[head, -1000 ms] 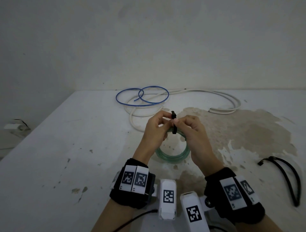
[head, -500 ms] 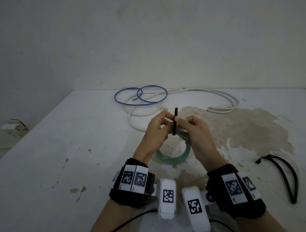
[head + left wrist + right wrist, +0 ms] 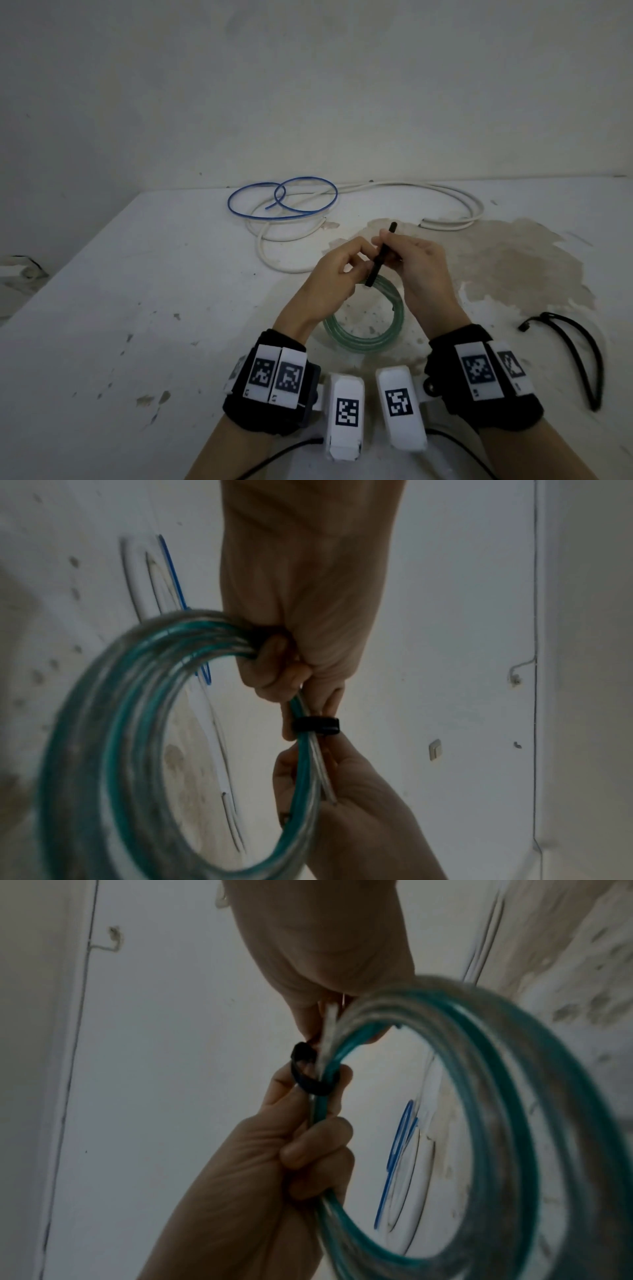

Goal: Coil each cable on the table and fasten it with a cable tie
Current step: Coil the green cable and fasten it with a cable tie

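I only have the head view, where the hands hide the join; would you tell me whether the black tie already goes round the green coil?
Observer: Yes. The left wrist view shows the cable tie looped round the strands of the green cable coil.
Operator: Thank you. Is it pulled snug?
Observer: Not yet, it seems. The right wrist view shows a gap inside the loop.
Operator: What keeps the bundle together?
Observer: The left hand curls its fingers round the strands right beside the tie.
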